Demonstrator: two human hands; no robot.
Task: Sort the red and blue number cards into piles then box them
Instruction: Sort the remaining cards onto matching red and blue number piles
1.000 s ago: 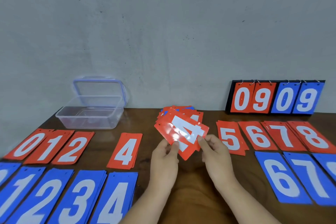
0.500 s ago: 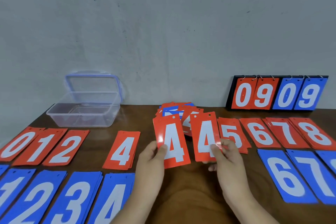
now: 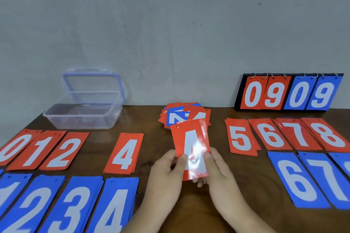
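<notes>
The left hand (image 3: 166, 172) and right hand (image 3: 221, 174) each pinch the red 4 cards (image 3: 189, 143) at the lower side edges, with the thumbs on the face and the fingers behind. The cards are thin, glossy rectangles with holes punched along the top edge. They overlap and are held over the wooden table (image 3: 246, 179). Glare washes out the white numeral. Left of the grip, the red 4 pile (image 3: 124, 153) lies flat. Just beyond the grip sits the mixed heap (image 3: 176, 117).

even, soft light – white glare on the held red card (image 3: 191, 149) – wide-angle bowing at edges.
</notes>
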